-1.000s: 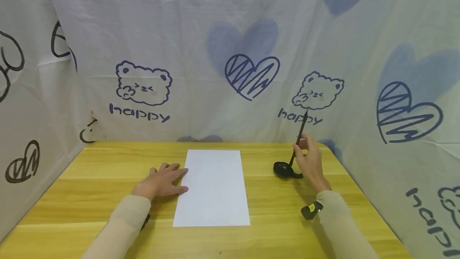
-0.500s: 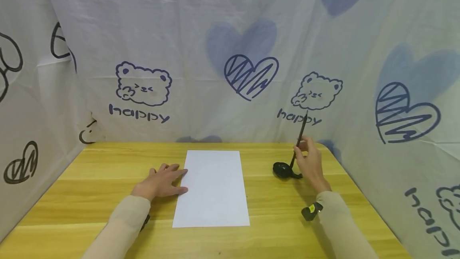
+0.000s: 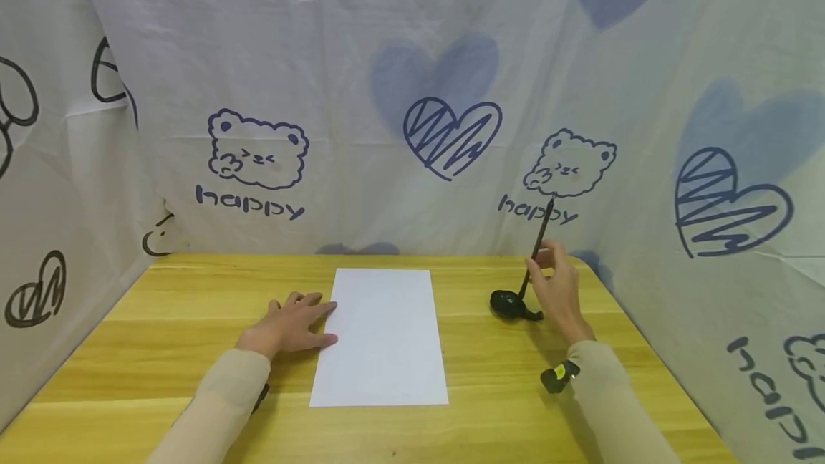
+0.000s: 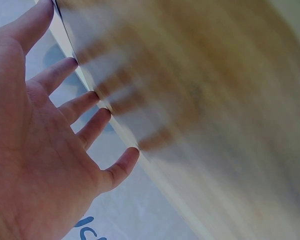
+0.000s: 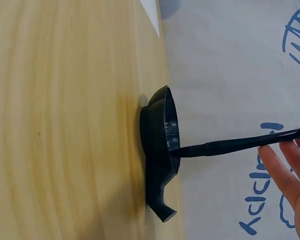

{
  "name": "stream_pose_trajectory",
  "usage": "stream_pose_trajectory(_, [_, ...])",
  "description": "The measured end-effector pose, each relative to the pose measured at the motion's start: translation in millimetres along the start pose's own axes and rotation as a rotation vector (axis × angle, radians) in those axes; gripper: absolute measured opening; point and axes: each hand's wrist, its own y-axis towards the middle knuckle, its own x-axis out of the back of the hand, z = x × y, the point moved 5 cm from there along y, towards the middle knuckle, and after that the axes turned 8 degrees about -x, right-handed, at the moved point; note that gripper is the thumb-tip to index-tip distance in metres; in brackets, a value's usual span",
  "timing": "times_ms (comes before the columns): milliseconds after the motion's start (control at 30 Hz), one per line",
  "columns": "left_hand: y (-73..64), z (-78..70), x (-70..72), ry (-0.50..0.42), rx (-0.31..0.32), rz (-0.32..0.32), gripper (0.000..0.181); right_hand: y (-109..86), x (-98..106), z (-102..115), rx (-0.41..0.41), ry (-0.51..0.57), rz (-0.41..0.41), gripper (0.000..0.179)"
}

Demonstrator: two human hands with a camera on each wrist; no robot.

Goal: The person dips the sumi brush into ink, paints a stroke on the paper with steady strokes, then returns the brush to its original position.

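A white sheet of paper (image 3: 383, 339) lies flat on the wooden table, upright in the head view. My left hand (image 3: 286, 328) rests at its left edge with fingers spread, thumb and index tips on the paper; in the left wrist view all the fingertips of this hand (image 4: 55, 140) meet the tabletop. My right hand (image 3: 556, 288) pinches a slim black writing brush (image 3: 540, 238) by its handle. The brush (image 5: 230, 145) dips its tip inside the rim of a small black ink dish (image 5: 160, 130) with a curved stub handle. In the head view the dish (image 3: 507, 303) stands right of the paper.
The table (image 3: 477, 407) has a yellow wood grain. White fabric (image 3: 348, 185) printed with hearts and bears hangs behind it and along both sides. A small black device (image 3: 559, 377) is strapped at the right wrist.
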Motion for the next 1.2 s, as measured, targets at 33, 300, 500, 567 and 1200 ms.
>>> stream_pose_trajectory(33, [0.0, -0.1, -0.1, 0.0, 0.0, 0.001, 0.078, -0.2, 0.1, -0.2, 0.006, -0.004, -0.003, 0.033])
stream_pose_trajectory(300, [0.6, 0.1, 1.3, 0.003, 0.001, 0.005, 0.078, -0.9, -1.1, -2.7, 0.077, -0.089, -0.041, 0.03])
stream_pose_trajectory(500, [-0.2, 0.6, 0.9, -0.005, 0.008, 0.007, 0.078, -0.5, -2.3, 3.3, 0.085, -0.093, -0.035, 0.03])
stream_pose_trajectory(567, [-0.1, 1.0, 0.6, -0.006, 0.007, 0.006, 0.078, 0.0, -2.4, 4.3, 0.075, -0.083, -0.036, 0.03])
stream_pose_trajectory(1200, [0.7, -0.3, 0.5, -0.006, 0.007, 0.007, 0.078, -1.4, -3.3, 3.6, 0.085, -0.108, -0.065, 0.026])
